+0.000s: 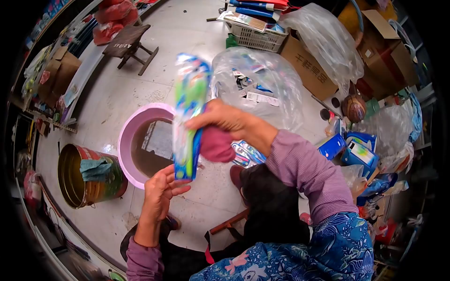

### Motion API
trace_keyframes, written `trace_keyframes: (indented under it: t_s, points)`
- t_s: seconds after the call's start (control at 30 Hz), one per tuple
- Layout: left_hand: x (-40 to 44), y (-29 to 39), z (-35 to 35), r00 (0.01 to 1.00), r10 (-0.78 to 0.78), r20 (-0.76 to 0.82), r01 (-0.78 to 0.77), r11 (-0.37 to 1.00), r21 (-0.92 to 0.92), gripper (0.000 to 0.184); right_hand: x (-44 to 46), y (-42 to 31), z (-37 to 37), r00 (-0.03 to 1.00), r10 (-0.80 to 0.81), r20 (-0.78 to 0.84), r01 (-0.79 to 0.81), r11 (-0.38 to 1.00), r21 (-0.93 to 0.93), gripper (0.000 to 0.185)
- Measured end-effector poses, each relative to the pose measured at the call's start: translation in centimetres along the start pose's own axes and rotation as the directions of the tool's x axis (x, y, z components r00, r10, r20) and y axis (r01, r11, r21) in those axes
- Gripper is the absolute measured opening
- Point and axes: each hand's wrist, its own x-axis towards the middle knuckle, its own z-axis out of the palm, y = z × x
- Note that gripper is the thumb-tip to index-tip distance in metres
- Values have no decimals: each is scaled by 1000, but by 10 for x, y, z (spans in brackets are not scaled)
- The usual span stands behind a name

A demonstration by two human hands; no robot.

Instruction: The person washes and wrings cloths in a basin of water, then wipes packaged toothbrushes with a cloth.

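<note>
My right hand (220, 118) grips a long blister pack (186, 140), blue and green and blurred by motion, which looks like a toothbrush pack. A dark pink cloth (216, 144) is bunched under the same hand, against the pack. My left hand (160, 189) is open, palm up and fingers stretched out, close to the pack's lower end; whether it touches the pack I cannot tell. Below and behind the pack stands a pink basin (125, 149) of murky water. More blister packs (248, 154) lie on the floor by my right foot.
A metal bucket (70, 180) with a teal cloth (95, 169) over its rim stands left of the basin. Beyond my hands lies a clear plastic bag (281, 93) with packaging inside. A small stool (126, 42) is at upper left; cardboard boxes (307, 63) and clutter line the right.
</note>
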Motion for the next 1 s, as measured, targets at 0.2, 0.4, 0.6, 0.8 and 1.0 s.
trace_keyframes:
  t_s: [0.2, 0.4, 0.6, 0.8, 1.0]
  points:
    - [5, -10, -6, 987, -90, -136, 90, 996, -7, 47, -48, 26, -148, 934, 16, -358, 171, 858, 485, 36]
    - [19, -24, -2, 964, -195, -181, 195, 981, -18, 47, -42, 91, -256, 852, 71, -518, 293, 755, 586, 42]
    - [33, -31, -2, 943, -264, -204, 251, 964, -86, 41, -10, 89, -323, 737, 136, -662, 384, 721, 577, 49]
    - [42, -34, -2, 933, -281, -225, 271, 960, -74, 45, -5, 106, -350, 628, 129, -768, 403, 790, 462, 35]
    - [44, -35, 0, 932, -285, -226, 277, 959, -66, 45, -37, 103, -342, 591, 113, -799, 366, 845, 390, 30]
